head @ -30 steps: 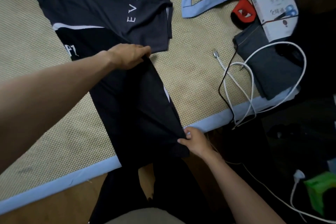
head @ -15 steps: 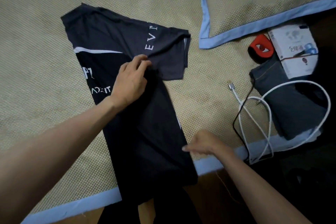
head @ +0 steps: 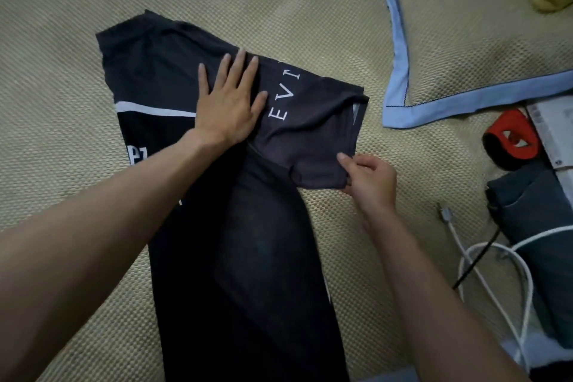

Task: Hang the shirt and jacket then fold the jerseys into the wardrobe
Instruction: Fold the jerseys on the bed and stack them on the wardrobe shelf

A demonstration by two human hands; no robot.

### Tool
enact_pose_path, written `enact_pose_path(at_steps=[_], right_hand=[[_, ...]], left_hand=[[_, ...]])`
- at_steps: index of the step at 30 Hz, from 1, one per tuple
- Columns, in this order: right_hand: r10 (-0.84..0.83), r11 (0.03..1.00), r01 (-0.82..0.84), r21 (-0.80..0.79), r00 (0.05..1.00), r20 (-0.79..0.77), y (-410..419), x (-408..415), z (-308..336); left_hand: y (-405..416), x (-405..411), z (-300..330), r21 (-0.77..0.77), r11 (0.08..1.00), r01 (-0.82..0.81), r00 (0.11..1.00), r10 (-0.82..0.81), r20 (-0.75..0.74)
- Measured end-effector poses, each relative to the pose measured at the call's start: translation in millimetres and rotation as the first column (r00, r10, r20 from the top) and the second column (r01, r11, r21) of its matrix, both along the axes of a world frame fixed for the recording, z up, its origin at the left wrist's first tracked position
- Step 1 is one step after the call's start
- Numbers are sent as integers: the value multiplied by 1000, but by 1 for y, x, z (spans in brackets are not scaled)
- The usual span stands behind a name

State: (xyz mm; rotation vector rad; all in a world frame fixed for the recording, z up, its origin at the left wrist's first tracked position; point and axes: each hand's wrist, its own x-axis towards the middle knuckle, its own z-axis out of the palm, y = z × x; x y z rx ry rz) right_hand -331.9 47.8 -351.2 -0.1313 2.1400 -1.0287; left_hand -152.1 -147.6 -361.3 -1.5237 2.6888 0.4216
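My left hand [head: 228,105] now presses flat on the jersey [head: 248,257]; right hand [head: 369,177] has moved up, fingers [head: 347,161] pinching the sleeve [head: 313,133] to fold it in.

We count one dark jersey [head: 254,251] on one woven mat [head: 310,3], and two hands on it, the left hand [head: 229,102] and the right hand [head: 370,177]. To the right lie one blue-edged pillow [head: 465,40], one red-and-black item [head: 511,139], one folded grey garment [head: 533,226], one white cable [head: 496,273] and one black cable [head: 477,260].
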Motion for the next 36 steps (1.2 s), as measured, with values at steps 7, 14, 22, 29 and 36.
enact_pose_path(at_steps=[7,14,22,29,36], right_hand=[[-32,981,8,-196,992,-122,-28,8,21],[74,975,-62,-213,996,48,-35,9,17],[-116,947,157,-279,981,157,-45,22,18],[148,912,-325,-252,831,-536,-62,62,67],[872,418,-896,-146,441,-213,-70,124,98]], left_hand=[[25,-14,5,-172,984,-38,998,28,-62],[58,-24,-17,-96,993,-64,997,60,-44],[57,-30,-24,-127,990,-66,998,66,-5],[41,-24,-1,192,980,-48,967,94,-238],[15,129,34,437,626,-647,298,734,-611]])
